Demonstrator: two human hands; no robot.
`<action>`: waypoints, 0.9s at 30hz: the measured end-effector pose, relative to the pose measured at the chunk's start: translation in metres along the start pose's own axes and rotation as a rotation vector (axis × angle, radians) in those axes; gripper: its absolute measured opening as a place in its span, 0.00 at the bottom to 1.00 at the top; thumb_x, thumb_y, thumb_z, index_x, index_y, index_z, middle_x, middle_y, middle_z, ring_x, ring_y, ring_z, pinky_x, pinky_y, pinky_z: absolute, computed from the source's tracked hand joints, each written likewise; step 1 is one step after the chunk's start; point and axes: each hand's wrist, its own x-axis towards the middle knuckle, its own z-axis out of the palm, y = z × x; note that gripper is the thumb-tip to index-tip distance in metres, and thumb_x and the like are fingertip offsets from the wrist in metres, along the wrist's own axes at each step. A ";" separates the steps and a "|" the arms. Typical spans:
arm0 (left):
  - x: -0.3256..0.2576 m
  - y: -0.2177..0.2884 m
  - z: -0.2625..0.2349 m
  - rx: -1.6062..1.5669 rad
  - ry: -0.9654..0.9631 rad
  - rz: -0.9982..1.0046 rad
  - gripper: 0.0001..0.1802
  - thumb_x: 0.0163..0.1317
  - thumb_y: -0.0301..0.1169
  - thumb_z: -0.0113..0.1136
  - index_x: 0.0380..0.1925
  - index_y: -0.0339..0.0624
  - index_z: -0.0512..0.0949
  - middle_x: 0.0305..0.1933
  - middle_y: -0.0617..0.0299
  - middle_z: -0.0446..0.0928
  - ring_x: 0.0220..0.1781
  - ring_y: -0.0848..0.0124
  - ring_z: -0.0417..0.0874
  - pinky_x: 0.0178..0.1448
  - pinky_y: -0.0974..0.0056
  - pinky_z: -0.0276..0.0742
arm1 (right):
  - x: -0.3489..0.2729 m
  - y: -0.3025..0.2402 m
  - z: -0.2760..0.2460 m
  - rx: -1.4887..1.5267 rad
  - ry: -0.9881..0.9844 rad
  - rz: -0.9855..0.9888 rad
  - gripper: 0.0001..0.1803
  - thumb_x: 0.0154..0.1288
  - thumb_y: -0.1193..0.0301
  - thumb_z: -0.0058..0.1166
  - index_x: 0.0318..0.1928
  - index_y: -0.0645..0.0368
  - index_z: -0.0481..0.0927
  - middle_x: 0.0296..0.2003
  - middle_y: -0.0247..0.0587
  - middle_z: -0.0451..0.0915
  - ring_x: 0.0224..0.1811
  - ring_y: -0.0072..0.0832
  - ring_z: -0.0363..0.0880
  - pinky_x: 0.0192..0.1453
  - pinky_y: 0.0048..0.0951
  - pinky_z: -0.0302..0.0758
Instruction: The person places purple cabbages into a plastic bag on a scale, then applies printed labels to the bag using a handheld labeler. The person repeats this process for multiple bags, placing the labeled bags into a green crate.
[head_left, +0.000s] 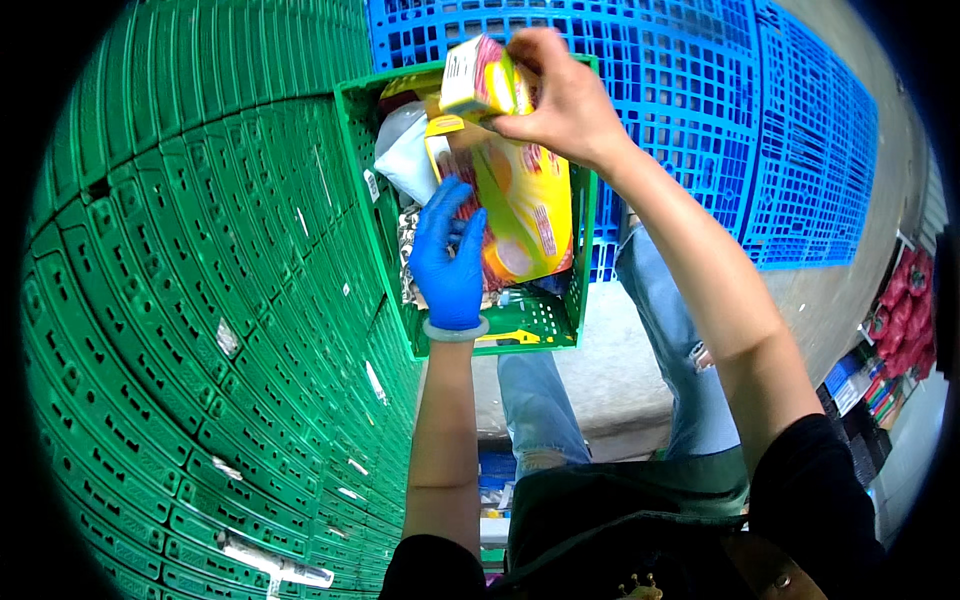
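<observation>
A green plastic crate (367, 215) stands in front of me with goods in it. A big yellow and red carton (540, 205) takes up its right side. Over the carton's far end, my right hand (570, 100), bare, grips a small yellow, white and purple box (478, 78) between thumb and fingers. My left hand (446, 255) wears a blue glove, its fingers stretched out along the carton's left edge and the thumb apart. Whether it presses on the carton I cannot tell. Beyond its fingertips lies a pale plastic bag (405, 155); a black-and-white patterned item (408, 255) is partly hidden beside it.
Stacked green crates (210, 330) form a wall along my left. Blue plastic pallets (690, 120) lie beyond and to the right of the crate. Red net sacks (905, 310) are at the far right. My legs stand on grey floor (630, 350) just below the crate.
</observation>
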 end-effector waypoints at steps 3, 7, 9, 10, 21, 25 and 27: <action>-0.008 0.034 0.005 -0.312 0.040 -0.106 0.34 0.58 0.22 0.65 0.65 0.41 0.67 0.58 0.59 0.73 0.48 0.73 0.75 0.54 0.67 0.74 | -0.014 -0.053 -0.053 0.645 -0.143 0.398 0.32 0.56 0.56 0.67 0.53 0.65 0.71 0.44 0.45 0.82 0.42 0.28 0.83 0.48 0.28 0.79; -0.017 0.104 0.022 -0.799 -0.204 0.021 0.59 0.49 0.36 0.76 0.74 0.42 0.45 0.72 0.56 0.58 0.69 0.62 0.65 0.67 0.58 0.69 | -0.086 -0.083 -0.093 1.513 -0.339 1.042 0.32 0.68 0.55 0.54 0.64 0.63 0.67 0.52 0.47 0.81 0.50 0.34 0.83 0.56 0.35 0.79; -0.028 0.130 0.015 -0.787 -0.472 -0.239 0.61 0.44 0.40 0.79 0.73 0.40 0.49 0.72 0.52 0.60 0.70 0.60 0.66 0.69 0.56 0.68 | -0.128 -0.096 -0.102 1.596 -0.234 1.088 0.30 0.71 0.54 0.49 0.64 0.63 0.66 0.55 0.48 0.78 0.53 0.37 0.82 0.57 0.40 0.79; -0.034 0.143 0.017 -0.762 -0.505 -0.266 0.60 0.42 0.39 0.80 0.72 0.39 0.51 0.71 0.51 0.62 0.69 0.60 0.67 0.69 0.56 0.68 | -0.142 -0.105 -0.113 1.717 -0.245 1.027 0.29 0.73 0.54 0.45 0.65 0.62 0.66 0.56 0.49 0.78 0.53 0.37 0.82 0.54 0.42 0.81; -0.179 0.222 -0.013 -0.114 -0.769 0.350 0.49 0.36 0.38 0.83 0.59 0.38 0.67 0.54 0.56 0.71 0.58 0.62 0.75 0.62 0.58 0.73 | -0.299 -0.252 -0.208 0.157 -0.074 0.380 0.27 0.52 0.58 0.69 0.48 0.61 0.80 0.39 0.45 0.81 0.43 0.37 0.80 0.49 0.35 0.75; -0.251 0.265 -0.017 0.168 -1.143 0.515 0.43 0.37 0.40 0.83 0.54 0.38 0.71 0.50 0.54 0.73 0.52 0.59 0.77 0.57 0.57 0.74 | -0.417 -0.323 -0.201 -0.018 -0.009 0.544 0.26 0.61 0.52 0.56 0.53 0.57 0.78 0.39 0.52 0.82 0.41 0.47 0.82 0.47 0.44 0.76; -0.287 0.268 -0.024 0.093 -1.381 0.456 0.41 0.39 0.38 0.82 0.54 0.38 0.71 0.49 0.54 0.73 0.51 0.59 0.77 0.56 0.57 0.74 | -0.463 -0.371 -0.188 -0.043 -0.009 0.676 0.31 0.60 0.51 0.56 0.58 0.56 0.73 0.35 0.55 0.82 0.37 0.51 0.82 0.43 0.49 0.77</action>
